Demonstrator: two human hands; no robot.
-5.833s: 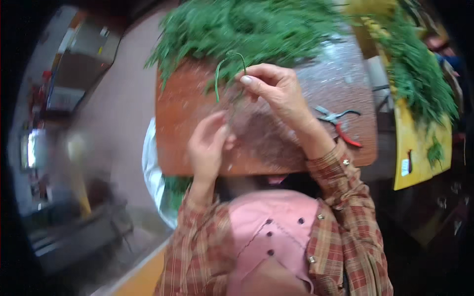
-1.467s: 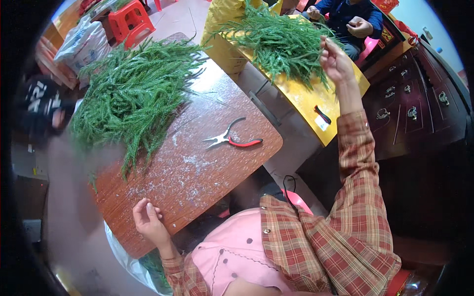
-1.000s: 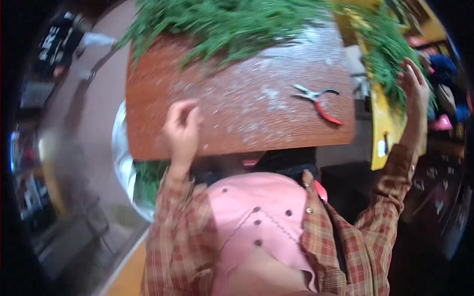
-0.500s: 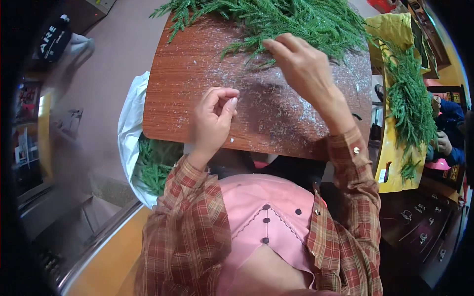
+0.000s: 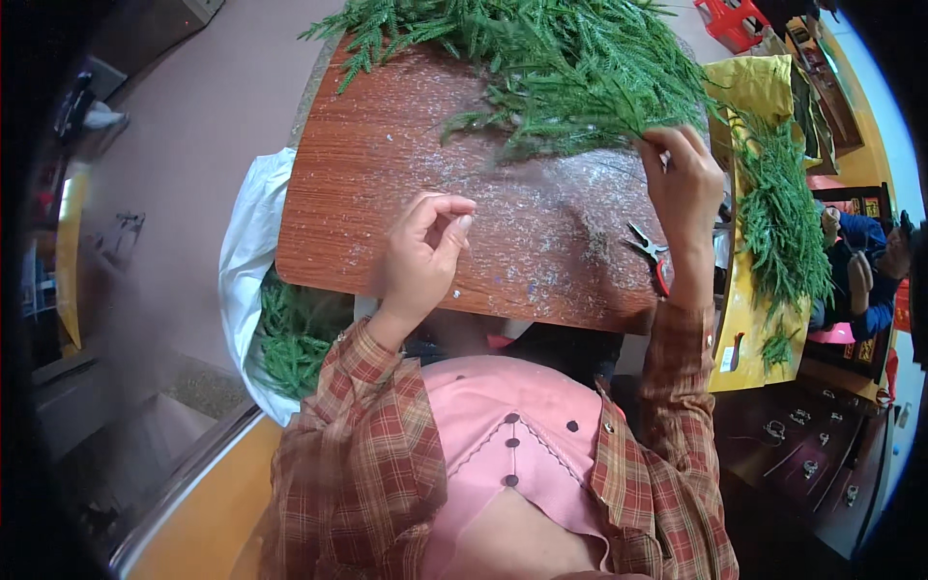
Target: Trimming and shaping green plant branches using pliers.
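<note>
A big heap of green artificial pine sprigs (image 5: 541, 58) covers the far side of the brown wooden table (image 5: 338, 193). At the heap's near right edge, my right hand (image 5: 684, 184) is closed in a pinch on the end of a pine sprig (image 5: 604, 101), which looks slightly blurred. Over the table's near part, my left hand (image 5: 425, 253) is curled with thumb and forefinger together; whatever they may hold is too small to make out. Pliers with red handles (image 5: 650, 253) lie beside my right wrist, close to the table's right edge.
Pale scraps litter the tabletop. A white sack (image 5: 249, 242) with more greenery (image 5: 290, 338) stands at the table's near left corner. On the right, a yellow surface (image 5: 749, 353) carries another pile of sprigs (image 5: 781, 213). Beyond it a person in blue (image 5: 860, 261) sits; a red stool (image 5: 733, 24) stands farther back.
My right hand has moved right and nearer from above the heap and now pinches a sprig. The pliers have come into clear view. My left hand keeps its pinch.
</note>
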